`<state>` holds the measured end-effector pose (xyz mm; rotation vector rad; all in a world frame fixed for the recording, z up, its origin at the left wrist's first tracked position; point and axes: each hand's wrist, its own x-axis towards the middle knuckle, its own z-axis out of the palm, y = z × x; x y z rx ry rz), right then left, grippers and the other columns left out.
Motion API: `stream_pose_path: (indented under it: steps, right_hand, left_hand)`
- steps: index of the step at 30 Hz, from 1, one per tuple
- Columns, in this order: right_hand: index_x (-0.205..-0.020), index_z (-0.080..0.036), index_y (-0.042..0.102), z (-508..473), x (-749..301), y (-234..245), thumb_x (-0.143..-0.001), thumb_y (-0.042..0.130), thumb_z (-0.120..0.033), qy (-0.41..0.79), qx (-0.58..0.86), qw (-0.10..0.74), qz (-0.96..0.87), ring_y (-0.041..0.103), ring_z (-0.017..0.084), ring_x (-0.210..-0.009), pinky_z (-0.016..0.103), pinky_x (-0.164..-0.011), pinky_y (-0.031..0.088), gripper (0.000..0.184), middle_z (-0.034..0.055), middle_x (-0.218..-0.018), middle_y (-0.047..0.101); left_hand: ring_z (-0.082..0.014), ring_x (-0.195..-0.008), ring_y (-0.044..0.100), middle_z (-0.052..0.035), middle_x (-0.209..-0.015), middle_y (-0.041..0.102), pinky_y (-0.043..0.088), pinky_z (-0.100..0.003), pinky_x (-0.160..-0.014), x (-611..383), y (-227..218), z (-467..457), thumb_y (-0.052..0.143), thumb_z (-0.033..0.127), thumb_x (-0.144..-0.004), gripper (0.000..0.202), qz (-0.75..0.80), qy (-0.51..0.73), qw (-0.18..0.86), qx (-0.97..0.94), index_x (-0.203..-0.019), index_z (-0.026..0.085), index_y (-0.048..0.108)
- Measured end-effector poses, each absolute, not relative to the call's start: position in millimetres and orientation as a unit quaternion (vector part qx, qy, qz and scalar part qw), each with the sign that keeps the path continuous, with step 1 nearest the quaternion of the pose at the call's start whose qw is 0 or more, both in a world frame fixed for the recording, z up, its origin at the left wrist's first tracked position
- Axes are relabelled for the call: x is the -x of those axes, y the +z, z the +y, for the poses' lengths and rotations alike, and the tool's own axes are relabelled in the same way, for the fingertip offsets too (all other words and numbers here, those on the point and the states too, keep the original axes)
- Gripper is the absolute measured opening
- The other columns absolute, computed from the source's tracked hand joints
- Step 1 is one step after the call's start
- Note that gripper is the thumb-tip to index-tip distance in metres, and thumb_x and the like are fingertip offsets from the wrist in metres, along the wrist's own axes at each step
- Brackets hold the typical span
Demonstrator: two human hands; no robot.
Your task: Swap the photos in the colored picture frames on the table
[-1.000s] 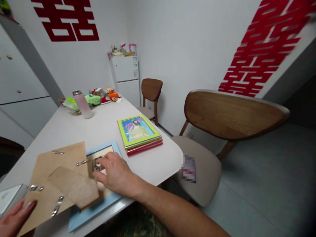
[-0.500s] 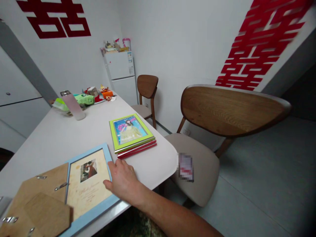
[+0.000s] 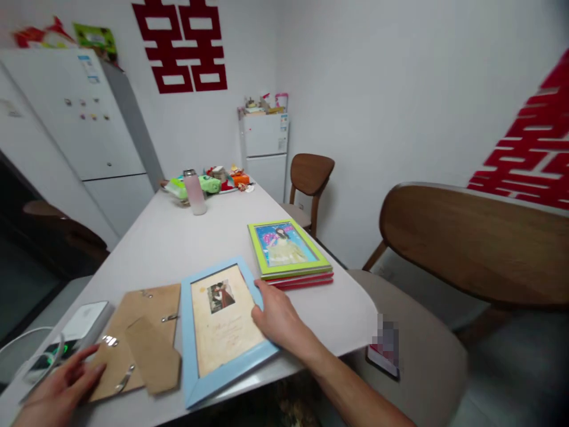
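Note:
A light blue picture frame lies face up near the table's front edge, with a cream insert sheet that bears a small printed photo. My right hand is closed on its right side, thumb over the rim. To its left lies a brown backing board with metal clips and a stand flap. My left hand is at the board's lower left edge, thumb and forefinger on it; its other fingers are partly hidden.
Behind my right hand is a stack of frames, a green picture frame on top of red ones. A white device with a cable lies at left. Farther back stand a pink bottle and packaged items. A wooden chair is at right.
The backing board, which lay against the blue frame's left side, now sits apart from it. My left hand has come into view. The camera view has turned left.

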<state>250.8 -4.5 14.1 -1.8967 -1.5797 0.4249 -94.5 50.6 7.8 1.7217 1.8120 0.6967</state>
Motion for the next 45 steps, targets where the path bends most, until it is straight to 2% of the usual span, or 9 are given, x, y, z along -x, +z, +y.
stream_pose_path:
  steps: [3,7,12,18,21,30,33,39,45]
  right_hand:
    - [-0.12,-0.008,0.036,-3,-250,14,-0.061,0.041,-0.012,0.316,0.651,0.426,-0.543,0.053,0.019,-0.093,0.03,-0.081,0.041,0.058,0.0135,-0.107,0.055]
    - [-0.129,-0.015,0.017,-8,-244,27,-0.064,0.042,-0.017,0.535,0.544,0.507,-0.402,0.06,0.017,-0.075,0.029,-0.066,0.047,0.07,0.0076,-0.099,0.061]
    - [-0.131,-0.025,0.011,-16,-238,48,-0.065,0.05,-0.021,0.597,0.51,0.527,-0.324,0.062,0.018,-0.063,0.028,-0.052,0.048,0.077,0.0058,-0.1,0.061]
    - [-0.13,-0.03,0.014,-17,-227,62,-0.063,0.058,-0.027,0.614,0.49,0.535,-0.313,0.062,0.017,-0.068,0.03,-0.06,0.049,0.08,0.0043,-0.106,0.058]
    - [-0.129,-0.027,0.017,-19,-223,68,-0.062,0.061,-0.027,0.599,0.492,0.544,-0.323,0.062,0.017,-0.075,0.03,-0.069,0.048,0.08,0.0042,-0.103,0.059]
    - [-0.13,-0.012,0.018,-13,-233,48,-0.063,0.058,-0.031,0.493,0.582,0.493,-0.417,0.06,0.016,-0.073,0.027,-0.069,0.046,0.081,0.0047,-0.085,0.064]
    - [-0.128,-0.01,0.026,-6,-243,26,-0.064,0.053,-0.03,0.447,0.611,0.447,-0.477,0.06,0.019,-0.079,0.028,-0.07,0.046,0.072,0.0084,-0.092,0.063]
    - [-0.116,-0.005,0.045,-1,-252,0,-0.068,0.042,-0.033,0.174,0.738,0.259,-0.599,0.06,0.023,-0.067,0.033,-0.065,0.044,0.056,0.0087,-0.073,0.065]
    - [-0.106,-0.007,0.054,-2,-253,-8,-0.07,0.041,-0.029,0.027,0.733,0.178,-0.656,0.057,0.024,-0.086,0.033,-0.076,0.042,0.044,0.0146,-0.097,0.06]
  left_hand:
    - [-0.0183,-0.051,0.054,0.006,-0.049,0.048,0.043,-0.026,-0.046,95,7,47,0.043,0.06,-0.062,0.059,0.662,0.232,0.248,-0.668,-0.1,0.015,0.045]
    - [-0.0203,-0.075,0.059,-0.0019,-0.078,0.059,0.044,-0.03,-0.066,89,11,38,0.039,0.041,-0.075,0.04,0.68,0.169,0.179,-0.691,-0.106,0.017,0.044]
    - [-0.0261,-0.101,0.048,-0.0098,-0.106,0.053,0.038,-0.04,-0.084,67,21,19,0.043,0.027,-0.073,0.035,0.645,0.178,0.059,-0.741,-0.105,0.015,0.047]
    - [-0.0253,-0.114,0.035,-0.0115,-0.124,0.04,0.031,-0.044,-0.095,-22,41,-12,0.056,0.029,-0.068,0.055,0.442,0.308,0.2,-0.818,-0.118,0.017,0.035]
    - [-0.0287,-0.116,0.032,-0.0152,-0.128,0.034,0.031,-0.046,-0.094,-65,51,-20,0.064,0.029,-0.061,0.068,0.36,0.336,0.212,-0.844,-0.12,0.013,0.033]
    - [-0.0179,-0.081,0.053,-0.0083,-0.093,0.055,0.047,-0.031,-0.072,-53,68,-13,0.041,0.013,-0.073,0.045,0.342,0.414,0.161,-0.828,-0.117,0.015,0.035]
    - [-0.014,-0.068,0.053,-0.0044,-0.084,0.054,0.046,-0.026,-0.063,-21,70,-7,0.041,0.017,-0.075,0.039,0.443,0.453,0.192,-0.75,-0.113,0.016,0.038]
    - [-0.0147,-0.065,0.053,-0.0022,-0.079,0.056,0.044,-0.025,-0.059,34,41,3,0.043,0.024,-0.075,0.036,0.551,0.441,0.274,-0.653,-0.11,0.014,0.042]
    - [-0.0159,-0.062,0.055,0.0007,-0.071,0.057,0.043,-0.026,-0.059,45,18,2,0.042,0.025,-0.075,0.035,0.58,0.372,0.276,-0.67,-0.109,0.015,0.044]
